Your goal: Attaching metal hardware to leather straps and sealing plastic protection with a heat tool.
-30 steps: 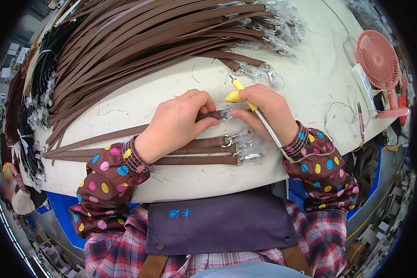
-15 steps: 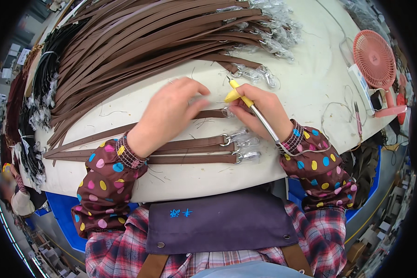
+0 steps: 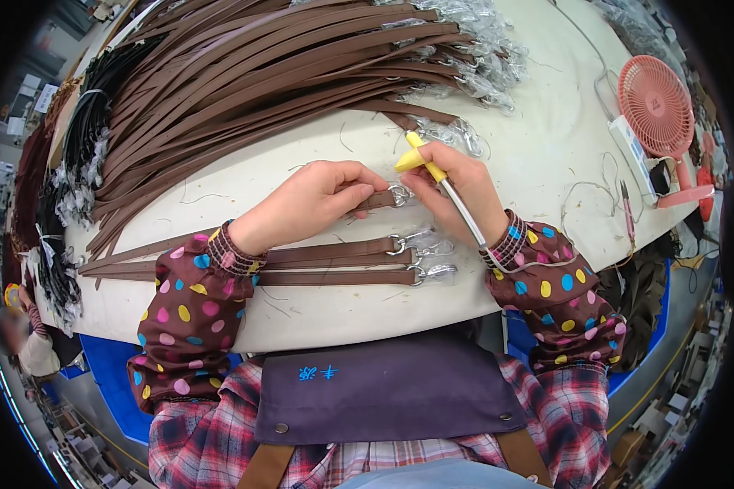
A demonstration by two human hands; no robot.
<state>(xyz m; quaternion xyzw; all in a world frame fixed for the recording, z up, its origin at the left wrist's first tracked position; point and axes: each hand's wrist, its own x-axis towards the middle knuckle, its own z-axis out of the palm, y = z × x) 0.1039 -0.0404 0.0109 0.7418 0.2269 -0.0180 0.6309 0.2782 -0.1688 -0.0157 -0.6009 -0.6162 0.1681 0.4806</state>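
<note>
My left hand (image 3: 322,200) is closed, thumb and fingers pinching a brown strap (image 3: 381,199) close to its metal ring end. Between finger and thumb, my right hand (image 3: 458,191) grips a slim pen-like tool (image 3: 462,208) with a silver body, a yellow front and a cord trailing over the sleeve. A yellow covering (image 3: 409,160) shows at a right fingertip. That hand's other fingers are beside the strap's ring (image 3: 397,192); whether they touch it, I cannot tell. Nearer me lie two more brown straps (image 3: 334,278) with metal rings and clear plastic-wrapped ends.
A large pile of brown straps (image 3: 277,65) covers the far left, their plastic-wrapped hardware (image 3: 489,57) pointing right. Black straps (image 3: 86,122) hang at the left edge. At right stand a pink fan (image 3: 656,106) and a white power strip (image 3: 633,155). Loose threads dot the table (image 3: 546,155).
My left hand has come down and right and taken hold of the strap near its ring. My right hand has shifted slightly left, its fingers now by the ring, still holding the tool.
</note>
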